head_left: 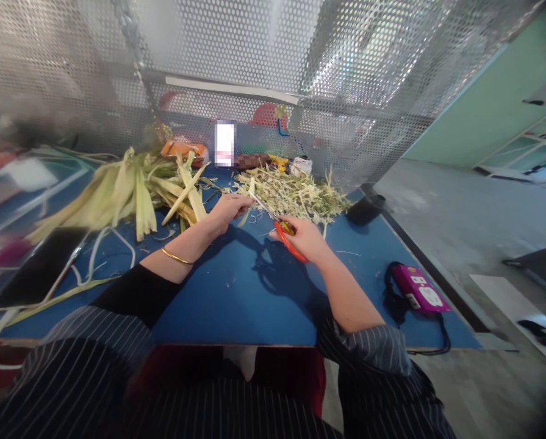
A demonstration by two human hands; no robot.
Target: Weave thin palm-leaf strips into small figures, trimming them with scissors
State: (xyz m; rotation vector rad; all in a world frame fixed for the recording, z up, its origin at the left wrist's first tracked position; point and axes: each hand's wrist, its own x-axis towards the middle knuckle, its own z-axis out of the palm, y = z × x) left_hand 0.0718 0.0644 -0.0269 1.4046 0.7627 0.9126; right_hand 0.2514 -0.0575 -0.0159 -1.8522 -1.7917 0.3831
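Note:
My right hand (pixel 302 235) grips red-handled scissors (pixel 291 245), whose blades point up and left toward my left hand. Between the pinched fingers of my left hand (pixel 229 210) is a small pale strip of husk (pixel 252 185), its tip close to the blades. Whether the blades touch it I cannot tell. Just beyond both hands lies a heap of cut husk shreds (pixel 295 192). Long corn husks (pixel 121 189) are piled to the left of my left hand, some of them crossing each other.
A blue table (pixel 236 305) spans the front, backed by a perforated metal screen (pixel 236 42). On the left is a black tablet-like panel (pixel 39 268) beside a white cable. A dark cylinder (pixel 366 209) and a purple pouch (pixel 421 289) with a black strap lie right. An orange packet (pixel 185 151) sits behind.

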